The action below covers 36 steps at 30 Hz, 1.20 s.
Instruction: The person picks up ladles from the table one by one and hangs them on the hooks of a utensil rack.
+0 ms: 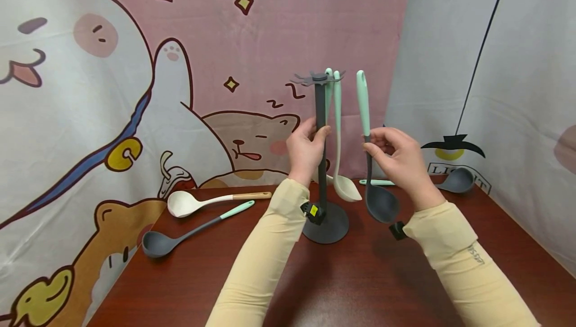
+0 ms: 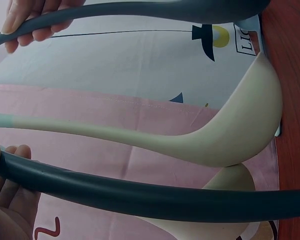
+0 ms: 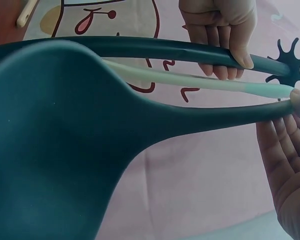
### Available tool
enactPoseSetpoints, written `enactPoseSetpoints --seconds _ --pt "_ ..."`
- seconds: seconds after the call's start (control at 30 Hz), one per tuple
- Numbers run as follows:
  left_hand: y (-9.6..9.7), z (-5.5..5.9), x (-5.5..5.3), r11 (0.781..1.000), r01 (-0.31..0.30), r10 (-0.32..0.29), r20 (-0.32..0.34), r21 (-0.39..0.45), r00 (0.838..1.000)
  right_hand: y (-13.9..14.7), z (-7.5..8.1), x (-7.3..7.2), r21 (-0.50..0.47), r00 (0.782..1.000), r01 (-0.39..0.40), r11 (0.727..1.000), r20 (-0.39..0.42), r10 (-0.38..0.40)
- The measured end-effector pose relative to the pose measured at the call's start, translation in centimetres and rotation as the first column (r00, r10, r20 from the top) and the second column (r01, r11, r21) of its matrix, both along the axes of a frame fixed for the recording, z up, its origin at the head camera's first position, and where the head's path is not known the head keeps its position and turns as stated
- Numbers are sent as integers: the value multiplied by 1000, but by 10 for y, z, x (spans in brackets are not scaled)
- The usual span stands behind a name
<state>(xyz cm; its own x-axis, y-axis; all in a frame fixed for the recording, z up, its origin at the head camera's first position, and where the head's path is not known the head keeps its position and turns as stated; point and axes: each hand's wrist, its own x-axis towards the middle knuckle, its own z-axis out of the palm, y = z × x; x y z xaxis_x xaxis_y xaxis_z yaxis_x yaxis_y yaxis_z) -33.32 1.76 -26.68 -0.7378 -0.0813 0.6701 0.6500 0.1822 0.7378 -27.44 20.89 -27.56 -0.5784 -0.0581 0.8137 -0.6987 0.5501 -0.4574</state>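
A dark grey utensil stand point(image 1: 320, 167) rises from a round base point(image 1: 330, 227) on the table, with a hook ring point(image 1: 317, 78) on top. My left hand point(image 1: 308, 148) grips its pole point(image 2: 140, 192) about halfway up. A cream ladle with a mint handle point(image 1: 345, 187) hangs from the hooks. To its right, my right hand point(image 1: 382, 149) pinches the neck of a grey ladle with a mint handle point(image 1: 380, 202). This ladle is upright, bowl down, its handle tip near hook height. The right wrist view shows its bowl point(image 3: 55, 145) large, with the left hand point(image 3: 220, 30) behind it.
A white spoon with a wooden handle point(image 1: 184, 203) and a grey ladle with a mint handle point(image 1: 157, 243) lie on the left of the red-brown table point(image 1: 360, 287). Another grey spoon point(image 1: 456, 181) lies at the back right. Cartoon-printed curtains close in the back and sides.
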Motion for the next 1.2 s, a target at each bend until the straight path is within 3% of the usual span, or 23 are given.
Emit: enactPoseSetpoints --seconds 1.2 --pt "0 -1 0 1000 0 0 8 -2 1000 -22 0 -6 -16 998 -11 1000 57 12"
